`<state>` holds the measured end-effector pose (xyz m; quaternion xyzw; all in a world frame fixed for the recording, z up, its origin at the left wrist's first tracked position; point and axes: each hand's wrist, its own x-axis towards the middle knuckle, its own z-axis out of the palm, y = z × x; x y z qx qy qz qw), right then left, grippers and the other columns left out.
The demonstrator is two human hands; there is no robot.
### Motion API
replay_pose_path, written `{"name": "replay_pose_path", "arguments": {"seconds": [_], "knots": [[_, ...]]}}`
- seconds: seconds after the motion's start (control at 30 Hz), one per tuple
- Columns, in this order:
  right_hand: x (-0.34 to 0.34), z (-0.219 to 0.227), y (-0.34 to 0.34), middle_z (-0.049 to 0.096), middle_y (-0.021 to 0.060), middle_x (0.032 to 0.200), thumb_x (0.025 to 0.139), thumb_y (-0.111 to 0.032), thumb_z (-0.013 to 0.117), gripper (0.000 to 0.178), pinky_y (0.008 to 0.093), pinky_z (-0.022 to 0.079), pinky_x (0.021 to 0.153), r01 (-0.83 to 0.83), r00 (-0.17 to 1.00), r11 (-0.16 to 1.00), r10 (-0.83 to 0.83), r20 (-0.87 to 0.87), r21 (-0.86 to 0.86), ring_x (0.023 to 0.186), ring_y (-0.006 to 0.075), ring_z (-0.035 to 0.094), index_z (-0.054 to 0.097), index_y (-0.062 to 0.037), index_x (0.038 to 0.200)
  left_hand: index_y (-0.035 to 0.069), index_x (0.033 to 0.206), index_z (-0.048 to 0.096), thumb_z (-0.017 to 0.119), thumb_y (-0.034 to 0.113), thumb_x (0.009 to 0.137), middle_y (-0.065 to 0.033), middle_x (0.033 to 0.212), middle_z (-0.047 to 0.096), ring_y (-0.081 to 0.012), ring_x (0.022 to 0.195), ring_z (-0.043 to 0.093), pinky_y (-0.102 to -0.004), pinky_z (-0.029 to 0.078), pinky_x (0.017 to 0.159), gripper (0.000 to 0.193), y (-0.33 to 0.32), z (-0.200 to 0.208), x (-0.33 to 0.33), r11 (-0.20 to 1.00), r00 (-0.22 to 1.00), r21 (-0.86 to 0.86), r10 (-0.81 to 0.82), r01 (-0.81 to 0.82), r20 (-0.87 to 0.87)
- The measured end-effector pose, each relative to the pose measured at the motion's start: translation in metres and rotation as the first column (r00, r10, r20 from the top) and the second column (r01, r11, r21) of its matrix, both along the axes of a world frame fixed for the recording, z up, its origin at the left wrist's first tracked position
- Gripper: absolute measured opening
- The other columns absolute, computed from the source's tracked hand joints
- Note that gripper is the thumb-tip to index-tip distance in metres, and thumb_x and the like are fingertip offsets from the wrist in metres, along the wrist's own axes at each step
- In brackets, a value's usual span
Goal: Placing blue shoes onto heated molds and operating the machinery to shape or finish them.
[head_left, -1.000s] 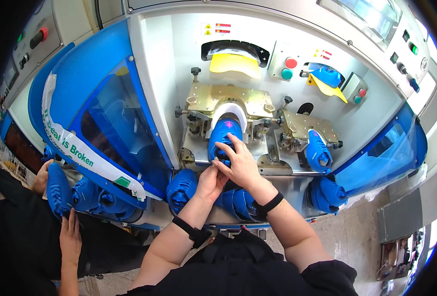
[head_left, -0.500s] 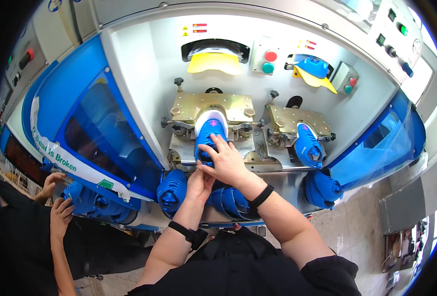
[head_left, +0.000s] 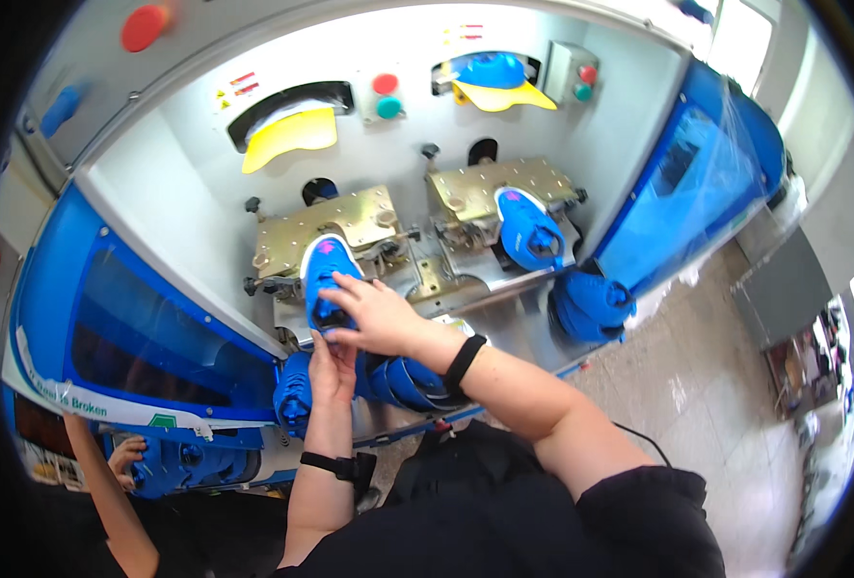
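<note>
Both my hands hold a blue shoe upper (head_left: 328, 265) with a white toe edge and a pink mark. Its toe rests at the notch of the left brass-coloured clamp plate (head_left: 350, 220). My right hand (head_left: 379, 316) lies over the ankle opening, its fingertips on the upper. Beneath the heel end, the fingers of my left hand (head_left: 332, 371) grip from below, partly hidden. A second blue upper (head_left: 529, 236) sits with its toe at the right clamp plate (head_left: 480, 185), untouched.
Blue uppers lie on the ledge beside my left wrist (head_left: 294, 395), under my right forearm (head_left: 410, 382) and at right (head_left: 591, 306). Yellow flaps (head_left: 292, 138) hang from wall slots near red and green buttons (head_left: 386, 96). Blue windowed doors (head_left: 157, 337) flank the bay. A co-worker's hand (head_left: 128, 460) is at lower left.
The view has swung to the right and tilted, so the machine sits further left. My hands stay on the same upper at the left clamp. The co-worker's arm has shifted.
</note>
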<state>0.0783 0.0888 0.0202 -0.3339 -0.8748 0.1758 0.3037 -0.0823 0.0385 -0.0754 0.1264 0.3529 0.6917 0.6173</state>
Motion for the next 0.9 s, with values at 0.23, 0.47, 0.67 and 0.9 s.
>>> {"name": "replay_pose_path", "arguments": {"seconds": [0.23,0.47,0.67,0.9], "knots": [[0.097,-0.060,-0.050,0.070,0.0197,0.082,0.081,-0.058,0.065,0.054,0.0467,0.055,0.068,0.731,0.654,0.538,-0.727,0.208,-0.420,0.079,0.0370,0.069,0.071,-0.0037,0.083,0.005,0.132,0.056,0.052,0.049,0.098,-0.0163,0.123,0.065,-0.0298,0.114,0.062,-0.0384,0.057,0.091,0.056,0.021,-0.032,0.006,0.940,0.941,0.227,-0.294,0.253,0.166],[0.102,-0.137,-0.057,0.070,0.0125,0.071,0.080,-0.023,0.072,0.017,0.0417,0.054,0.061,0.462,0.834,0.719,-0.551,-0.021,-0.520,0.069,0.0282,0.071,0.073,-0.0088,0.090,0.008,0.080,0.059,0.042,0.071,0.094,-0.0053,0.068,0.055,-0.0216,0.063,0.050,-0.0361,0.046,0.068,0.066,-0.045,0.012,0.079,0.847,0.764,-0.223,-0.531,0.482,-0.366],[0.137,-0.075,-0.068,0.061,0.0155,0.065,0.096,-0.015,0.057,0.012,0.0330,0.052,0.046,0.016,0.480,0.695,-0.636,-0.605,-0.718,0.051,0.0242,0.068,0.053,-0.0043,0.100,-0.001,0.102,0.067,0.057,0.056,0.094,-0.0150,0.091,0.066,-0.0308,0.090,0.062,-0.0408,0.050,0.081,0.059,-0.020,0.029,0.098,0.306,0.328,-0.257,-0.944,0.917,0.045],[0.168,-0.054,-0.091,0.062,0.0135,0.088,0.095,-0.020,0.057,0.024,0.0382,0.057,0.063,-0.321,0.427,0.755,-0.423,-0.799,-0.571,0.076,0.0283,0.068,0.051,-0.0025,0.111,-0.006,0.128,0.057,0.073,0.034,0.089,-0.0219,0.124,0.062,-0.0368,0.118,0.056,-0.0440,0.050,0.095,0.058,-0.001,0.047,0.161,0.573,0.416,0.128,-0.714,0.810,0.564]]}}
